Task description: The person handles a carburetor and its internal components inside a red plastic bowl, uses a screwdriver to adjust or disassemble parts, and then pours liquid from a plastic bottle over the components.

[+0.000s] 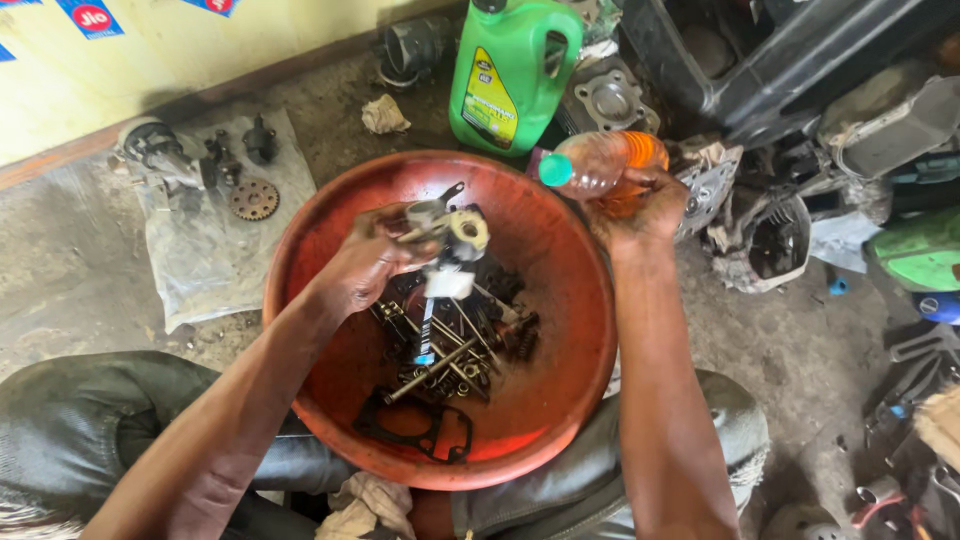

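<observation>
At the centre of the head view, a wide orange-red basin point(560, 330) rests on the floor between the person's knees. At twelve o'clock beyond it stands a green oil jug point(510, 70); at ten o'clock a grey cloth point(215, 250) carries a small sprocket point(254, 200). At the basin's two o'clock rim, the right hand point(640, 210) has its fingers wrapped around a clear plastic bottle point(600, 162) of orange liquid, tipped on its side, green cap on and pointing towards nine o'clock. Near the basin's middle, the left hand point(365, 262) has its fingers closed on a small metal engine part point(450, 232), pale and round-ended, held above a heap of dark bolts and springs point(450, 350). A black gasket point(420, 425) lies at six o'clock. Rinsing well would likely mean keeping the part low over the basin, so runoff stays inside.
</observation>
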